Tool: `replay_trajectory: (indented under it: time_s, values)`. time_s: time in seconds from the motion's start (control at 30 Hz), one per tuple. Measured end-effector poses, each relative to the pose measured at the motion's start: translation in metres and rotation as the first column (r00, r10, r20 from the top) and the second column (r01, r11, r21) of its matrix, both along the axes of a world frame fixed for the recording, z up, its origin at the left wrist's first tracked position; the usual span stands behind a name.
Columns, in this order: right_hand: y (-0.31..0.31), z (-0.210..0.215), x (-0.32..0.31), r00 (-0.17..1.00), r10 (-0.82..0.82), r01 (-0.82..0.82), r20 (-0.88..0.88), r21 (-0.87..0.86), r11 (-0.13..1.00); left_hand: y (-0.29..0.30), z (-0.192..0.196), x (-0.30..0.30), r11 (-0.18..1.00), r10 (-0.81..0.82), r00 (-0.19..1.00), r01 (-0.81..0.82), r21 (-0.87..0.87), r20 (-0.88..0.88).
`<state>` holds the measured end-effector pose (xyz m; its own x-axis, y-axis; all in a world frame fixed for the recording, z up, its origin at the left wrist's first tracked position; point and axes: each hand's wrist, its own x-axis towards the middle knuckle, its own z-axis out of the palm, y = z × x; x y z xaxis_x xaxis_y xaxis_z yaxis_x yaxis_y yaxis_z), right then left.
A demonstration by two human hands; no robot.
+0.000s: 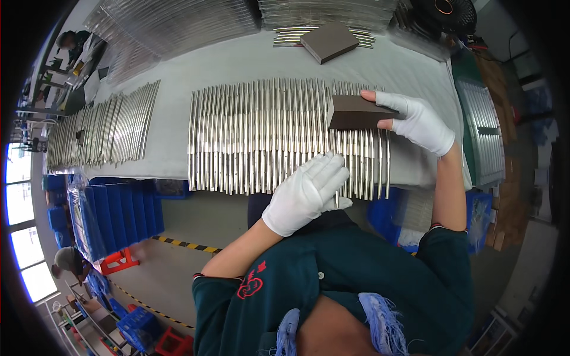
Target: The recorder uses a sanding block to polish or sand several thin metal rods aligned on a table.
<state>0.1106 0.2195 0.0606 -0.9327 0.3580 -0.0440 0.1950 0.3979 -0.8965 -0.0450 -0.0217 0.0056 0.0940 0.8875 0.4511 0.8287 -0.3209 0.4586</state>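
Observation:
Many slim silvery metal rods [249, 136] lie side by side in a wide row on the pale table, their near ends reaching past its front edge. My right hand [418, 121], in a white glove with bare fingertips showing, grips a dark brown rectangular block [359, 115], perhaps a sanding block. The block rests on the right part of the row. My left hand [309, 193], also gloved, is at the near ends, fingers together over the rods and thumb below. One metal rod [337, 199] sticks out nearer to me than its neighbours, between those fingers and the thumb.
A second rod group [110, 127] lies at the table's left. Another brown block [329, 41] sits on rods at the back, by stacked clear plastic trays [178, 35]. A black fan [445, 15] stands back right. Blue bins [124, 207] are below the front edge, left.

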Motion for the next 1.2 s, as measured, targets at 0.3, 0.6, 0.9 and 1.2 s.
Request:
replay_trajectory:
  time_s: [0.3,0.6,0.9,1.2]
  values:
    - [0.021,0.006,0.010,0.984,-0.173,0.170,-0.035,-0.074,0.983,0.000,0.004,-0.006,1.000,-0.012,1.000,0.012,-0.001,-0.013]
    - [0.070,-0.019,-0.035,0.564,-0.490,0.709,-0.664,0.086,0.700,-0.001,0.004,-0.004,0.997,0.010,0.989,-0.021,-0.073,-0.145]
    - [0.060,-0.039,-0.044,0.511,-0.657,0.693,-0.555,-0.187,0.697,-0.002,0.009,-0.003,0.975,0.035,0.984,-0.072,-0.211,-0.176]
    - [0.065,-0.051,-0.042,0.477,-0.663,0.724,-0.577,-0.169,0.669,-0.001,0.005,-0.002,0.985,0.030,0.980,-0.062,-0.158,-0.197]
